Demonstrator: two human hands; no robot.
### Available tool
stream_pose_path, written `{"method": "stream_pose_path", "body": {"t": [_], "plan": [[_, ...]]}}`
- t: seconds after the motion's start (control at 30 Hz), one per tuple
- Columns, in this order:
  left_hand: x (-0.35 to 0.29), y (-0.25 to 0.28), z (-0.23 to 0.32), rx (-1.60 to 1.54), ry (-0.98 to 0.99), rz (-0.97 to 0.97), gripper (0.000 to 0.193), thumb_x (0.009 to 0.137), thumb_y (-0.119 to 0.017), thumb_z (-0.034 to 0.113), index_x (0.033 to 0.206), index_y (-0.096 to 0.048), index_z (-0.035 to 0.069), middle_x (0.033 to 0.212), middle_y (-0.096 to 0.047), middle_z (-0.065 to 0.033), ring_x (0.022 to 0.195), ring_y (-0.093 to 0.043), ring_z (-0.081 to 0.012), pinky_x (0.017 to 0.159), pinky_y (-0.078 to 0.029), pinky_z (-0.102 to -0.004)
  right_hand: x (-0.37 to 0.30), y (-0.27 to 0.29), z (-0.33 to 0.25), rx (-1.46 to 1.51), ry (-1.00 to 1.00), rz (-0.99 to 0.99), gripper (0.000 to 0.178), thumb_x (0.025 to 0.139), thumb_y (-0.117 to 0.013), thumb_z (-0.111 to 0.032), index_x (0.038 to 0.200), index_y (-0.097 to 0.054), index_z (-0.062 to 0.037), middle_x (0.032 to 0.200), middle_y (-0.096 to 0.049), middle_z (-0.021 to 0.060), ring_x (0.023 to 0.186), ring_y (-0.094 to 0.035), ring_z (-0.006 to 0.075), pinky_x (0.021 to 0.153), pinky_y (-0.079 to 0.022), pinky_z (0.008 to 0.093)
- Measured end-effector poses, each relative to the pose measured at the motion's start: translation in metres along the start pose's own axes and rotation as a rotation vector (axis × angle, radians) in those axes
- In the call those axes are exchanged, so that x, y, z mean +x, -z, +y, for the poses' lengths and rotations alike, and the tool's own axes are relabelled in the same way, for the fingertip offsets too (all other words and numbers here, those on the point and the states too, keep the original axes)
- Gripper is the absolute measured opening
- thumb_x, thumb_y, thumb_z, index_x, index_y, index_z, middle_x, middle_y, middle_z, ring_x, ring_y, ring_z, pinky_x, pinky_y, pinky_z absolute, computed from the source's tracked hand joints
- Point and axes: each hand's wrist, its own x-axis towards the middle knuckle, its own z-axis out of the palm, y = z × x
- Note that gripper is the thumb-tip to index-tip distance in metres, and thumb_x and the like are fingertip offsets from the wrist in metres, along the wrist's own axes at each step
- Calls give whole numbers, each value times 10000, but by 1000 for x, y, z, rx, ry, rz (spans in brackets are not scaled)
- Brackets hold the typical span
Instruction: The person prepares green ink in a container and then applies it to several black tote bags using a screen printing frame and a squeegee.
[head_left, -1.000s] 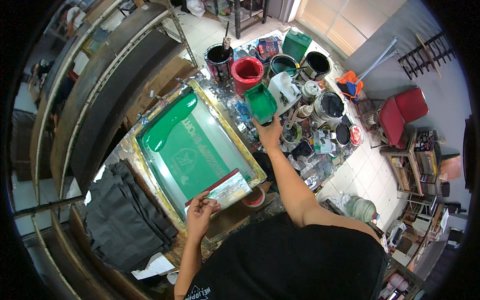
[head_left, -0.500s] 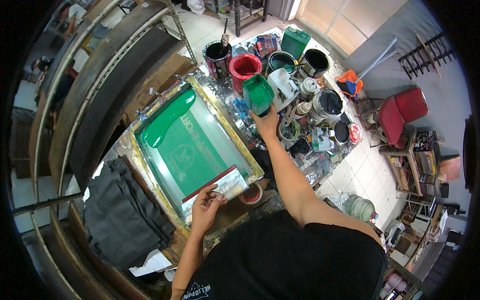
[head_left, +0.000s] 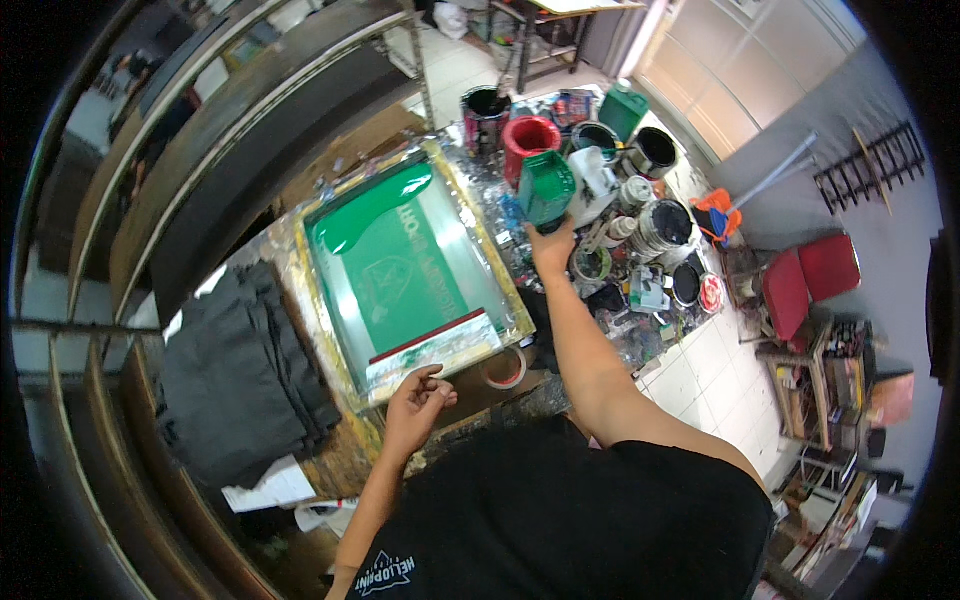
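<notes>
The screen-printing frame [head_left: 478, 235] lies on the table, its mesh showing a green design with pale lettering. A pool of glossy green ink [head_left: 385, 205] covers the far part of the mesh. Across the near end of the frame rests a squeegee [head_left: 440, 350] with a red edge and a white, stained body. Just beside it, over the frame's near edge, is my left hand [head_left: 418, 408], loosely curled with nothing visible in its fingers. My right hand [head_left: 553, 245] grips the near lower part of a cut-open green plastic container [head_left: 547, 190], smeared inside with green ink.
Paint tubs crowd the table's right, among them a red bucket [head_left: 528, 140] and a black-filled pot [head_left: 655, 150]. Behind stands a green jug [head_left: 622, 110]. Dark folded cloth [head_left: 240, 370] is stacked left of the frame, beside curved racks [head_left: 250, 130]. A tape roll [head_left: 503, 370] lies near the squeegee.
The view has shifted, so the table sits farther right. My right hand stays on the green container, which looks tilted slightly more. My left hand has come away from the squeegee.
</notes>
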Motion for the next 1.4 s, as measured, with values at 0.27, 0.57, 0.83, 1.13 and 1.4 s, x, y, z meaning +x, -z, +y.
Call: {"method": "stream_pose_path", "body": {"t": [0.27, 0.57, 0.83, 1.13, 1.4], "plan": [[-33, 24, -34, -3, 95, -42, 353, 1010, -676, 121, 1296, -595, -70, 1050, -670, -92, 951, -699, -162, 866, -602, -311, -34, 41, -22, -157, -46, -194, 683, 808, -830, -202, 1316, -495, 109, 1227, -633, 334, 1155, -627, 478, 972, -494, 488], [-40, 79, -111, -683, 319, 385, 744, 1028, -647, 421, 1505, -356, -70, 1318, -589, -238, 1202, -637, -318, 1033, -549, -427, -178, 114, -115, -284, 972, -864, 628, 786, -841, -397, 1295, -612, -111, 1346, -585, 133, 1233, -537, 342, 1040, -395, 495], [-4, 94, -101, -1030, 193, 585, 1076, 869, -624, 780, 1532, -312, -8, 1445, -357, -204, 1352, -413, -392, 1188, -360, -574, -201, 61, -134, -640, 1153, -1174, 611, 831, -805, -298, 1386, -588, -164, 1232, -592, 67, 1170, -559, 280, 922, -470, 435], [-7, 97, -97, -985, 214, 551, 1405, 763, -681, 843, 1603, 35, -28, 1500, -236, -241, 1315, -405, -384, 1163, -407, -544, -203, 86, -139, -617, 1159, -1006, 385, 934, -618, -200, 1317, -618, -162, 1137, -645, 57, 1084, -604, 274, 884, -477, 446], [-35, 88, -42, -898, 30, 466, 1137, 882, -604, 784, 1542, -161, -29, 1407, -393, -241, 1246, -480, -363, 1135, -443, -515, -194, 95, -183, -591, 1247, -753, 408, 909, -665, -190, 1313, -612, -174, 1137, -633, 48, 1082, -599, 251, 1022, -396, 527]]}}
